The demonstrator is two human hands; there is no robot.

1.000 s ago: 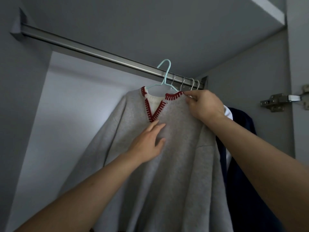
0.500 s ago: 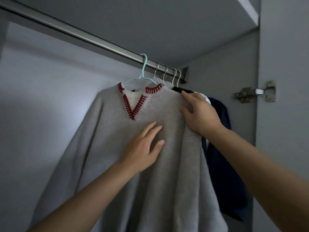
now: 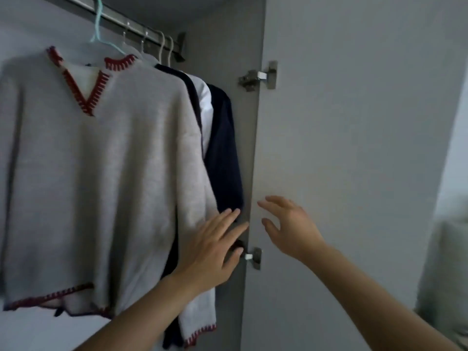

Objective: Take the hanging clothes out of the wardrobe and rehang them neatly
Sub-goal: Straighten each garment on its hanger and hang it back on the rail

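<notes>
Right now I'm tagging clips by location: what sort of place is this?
Most likely a home wardrobe with its door open: a metal rail carries hangers, a grey sweater and dark garments hang from it.

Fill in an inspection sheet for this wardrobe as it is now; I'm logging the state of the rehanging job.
Surface: wardrobe rail runs along the top; no table seen.
Job's things: grey sweater with red-stitched V-neck hangs on a mint hanger; behind it a dark garment and a white garment, on pale hangers.
Clutter: nothing seen.
Hands: left hand open, fingers straight, at the sweater's right edge; contact unclear. Right hand open, in front of the door, holding nothing.
Cables: nothing seen.
Surroundings: open wardrobe door with two metal hinges; blurred pale shape at far right.
</notes>
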